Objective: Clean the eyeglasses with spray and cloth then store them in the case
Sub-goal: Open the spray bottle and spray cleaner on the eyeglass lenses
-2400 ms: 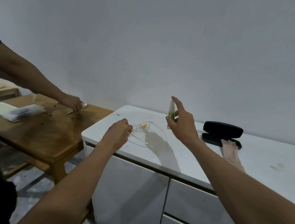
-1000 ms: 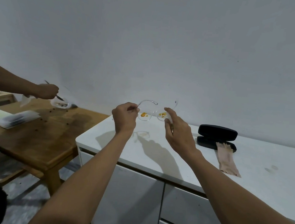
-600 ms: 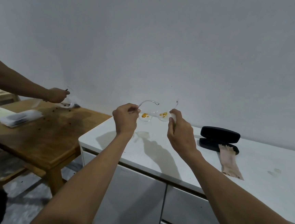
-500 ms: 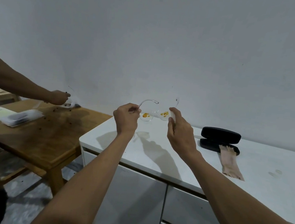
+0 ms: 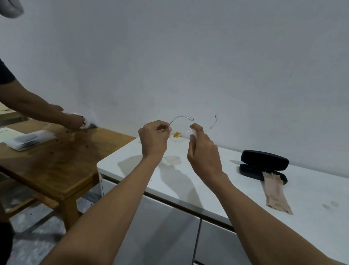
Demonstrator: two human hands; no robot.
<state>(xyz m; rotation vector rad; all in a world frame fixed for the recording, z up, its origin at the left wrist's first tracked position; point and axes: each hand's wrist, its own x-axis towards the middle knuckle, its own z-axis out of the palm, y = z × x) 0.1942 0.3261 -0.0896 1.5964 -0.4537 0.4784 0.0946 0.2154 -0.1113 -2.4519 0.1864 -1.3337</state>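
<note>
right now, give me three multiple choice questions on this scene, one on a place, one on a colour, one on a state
1. Where does the cloth lie?
A. on the wooden table
B. on the white cabinet top, its far end on the case
C. on the floor

2. What colour is the smear on the eyeglasses lens?
A. orange-yellow
B. blue
C. black

3. In what state is the eyeglass case?
A. shut
B. open, lid raised
C. held in a hand

Answers:
1 B: the beige cloth stretches across the white cabinet top from the case's lower half.
2 A: an orange-yellow blotch shows on the clear lens between the left hand and the right hand.
3 B: the black lid stands above the base, and neither hand touches it.
</note>
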